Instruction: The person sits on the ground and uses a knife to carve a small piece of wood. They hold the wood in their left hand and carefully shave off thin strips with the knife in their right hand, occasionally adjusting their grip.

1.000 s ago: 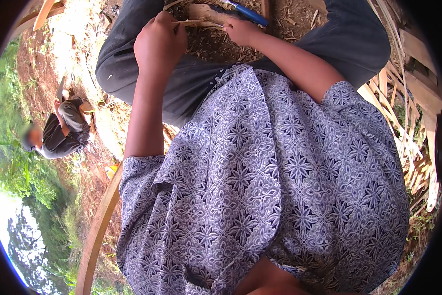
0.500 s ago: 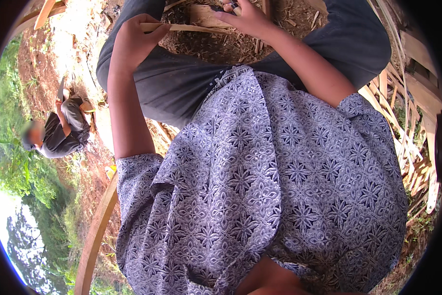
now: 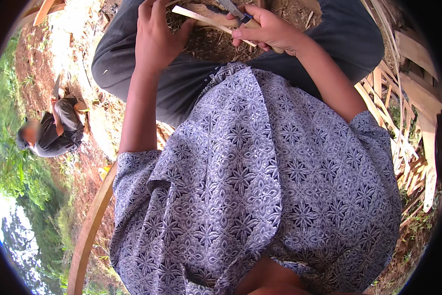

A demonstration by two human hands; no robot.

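In my right hand [image 3: 272,30] is a knife [image 3: 229,7], its blade pointing up and to the left. The thumb of that hand also pins a thin pale wooden strip [image 3: 201,18], which slants from upper left to lower right across the knife's handle. Beside the strip's far end is my left hand [image 3: 157,37], its fingers apart and no longer round the strip. The uppermost fingers reach the top edge of the view. Beyond the strip a flat piece of wood [image 3: 213,13] lies on the ground between my legs.
Split wooden strips [image 3: 403,147] and boards [image 3: 420,93] are piled at my right. A curved wooden beam [image 3: 90,231] stands at my left. Further left another person [image 3: 56,123] sits on the slope, a blade in hand. Shavings litter the soil between my legs.
My left hand has let go of the strip's left end and moved right, fingers spreading. My right hand has come nearer and right, now holding the strip together with the knife.
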